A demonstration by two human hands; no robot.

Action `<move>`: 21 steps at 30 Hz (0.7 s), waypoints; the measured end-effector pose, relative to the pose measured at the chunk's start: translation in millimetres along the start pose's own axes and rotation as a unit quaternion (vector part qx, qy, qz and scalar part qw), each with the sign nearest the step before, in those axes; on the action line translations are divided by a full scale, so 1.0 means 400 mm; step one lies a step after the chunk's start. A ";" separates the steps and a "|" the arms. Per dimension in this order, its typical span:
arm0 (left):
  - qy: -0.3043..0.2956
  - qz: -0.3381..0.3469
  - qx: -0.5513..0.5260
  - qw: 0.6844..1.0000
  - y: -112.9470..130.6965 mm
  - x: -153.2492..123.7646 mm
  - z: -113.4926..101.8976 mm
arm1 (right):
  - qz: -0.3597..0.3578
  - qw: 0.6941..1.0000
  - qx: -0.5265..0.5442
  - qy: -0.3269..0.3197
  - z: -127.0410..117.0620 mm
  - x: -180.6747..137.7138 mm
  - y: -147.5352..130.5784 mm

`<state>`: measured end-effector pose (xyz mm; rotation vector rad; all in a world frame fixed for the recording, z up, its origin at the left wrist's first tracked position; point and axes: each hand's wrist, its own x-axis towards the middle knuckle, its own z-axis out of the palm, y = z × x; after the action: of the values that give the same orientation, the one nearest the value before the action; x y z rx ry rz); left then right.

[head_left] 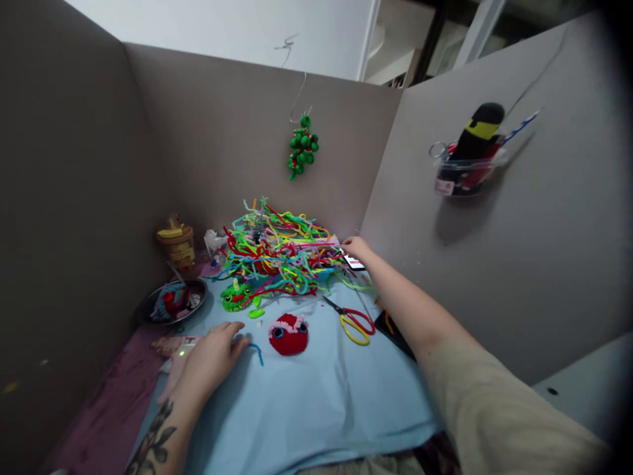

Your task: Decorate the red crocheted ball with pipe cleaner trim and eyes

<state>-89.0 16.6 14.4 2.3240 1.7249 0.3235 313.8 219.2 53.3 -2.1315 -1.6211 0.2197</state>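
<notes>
My left hand (213, 356) lies flat on the light blue sheet (316, 409), fingers stretched out, holding nothing. A short blue pipe cleaner piece (257, 351) and a red fuzzy figure with blue eyes (289, 334) sit just to its right. My right hand (357, 249) reaches far out to the right edge of a big tangled pile of coloured pipe cleaners (277, 254), its fingers curled at the strands; what they hold, if anything, is hidden. A small white and red thing (354, 262) lies right under that hand.
Red and yellow scissors (352, 321) lie on the sheet. A green fuzzy figure (236, 295) sits by the pile. A dark bowl of scraps (171, 302) and a yellow spool (175, 244) stand at left. A green bead cluster (302, 148) and a clear cup (467, 168) hang on the grey walls.
</notes>
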 end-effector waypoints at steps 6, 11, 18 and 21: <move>0.011 0.009 -0.009 1.000 -0.010 -0.004 0.007 | 0.057 0.994 0.093 -0.016 0.045 0.002 0.014; 0.029 0.014 -0.016 0.999 -0.015 -0.007 0.007 | 0.062 0.985 0.160 0.013 0.013 0.007 0.044; 0.024 0.023 -0.013 0.999 -0.005 -0.002 0.010 | 0.037 0.982 0.186 -0.009 -0.017 -0.003 0.060; 0.023 0.023 -0.016 0.999 -0.009 -0.001 0.013 | 0.049 0.985 0.159 -0.042 -0.011 -0.006 0.063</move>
<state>-90.7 17.0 8.2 2.3524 1.6764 0.4124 336.8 210.6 45.7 -1.9764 -1.4175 0.5675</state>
